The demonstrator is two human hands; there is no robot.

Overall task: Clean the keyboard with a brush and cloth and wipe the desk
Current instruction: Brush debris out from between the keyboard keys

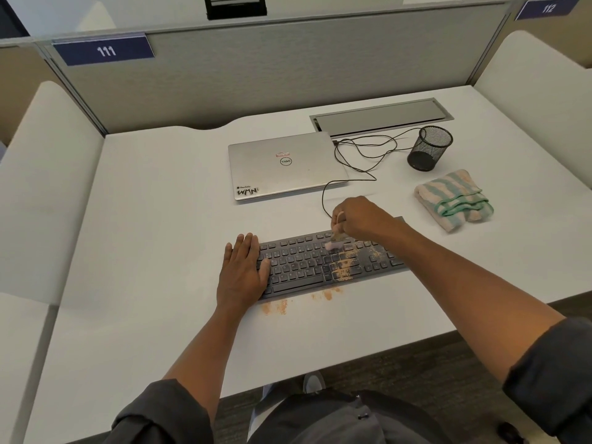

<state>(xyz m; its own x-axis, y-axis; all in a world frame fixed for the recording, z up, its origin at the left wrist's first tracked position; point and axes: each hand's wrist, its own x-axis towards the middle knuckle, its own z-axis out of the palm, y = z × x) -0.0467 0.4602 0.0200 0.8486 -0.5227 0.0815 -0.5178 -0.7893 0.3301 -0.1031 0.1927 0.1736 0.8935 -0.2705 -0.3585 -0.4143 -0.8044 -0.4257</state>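
One hand (355,216) brushing, gritty flat keyboard (320,264)

Office: numbered cubicle partition (256,68), desk (153,203), closed laptop (285,165).

A closed silver laptop (286,165) lay flat, a thin black cable (358,155) looping beside it. A black mesh pen cup (429,152) stood upright near a recessed cable tray (381,116). Divider signs read 111 (104,50) and 112 (548,8).
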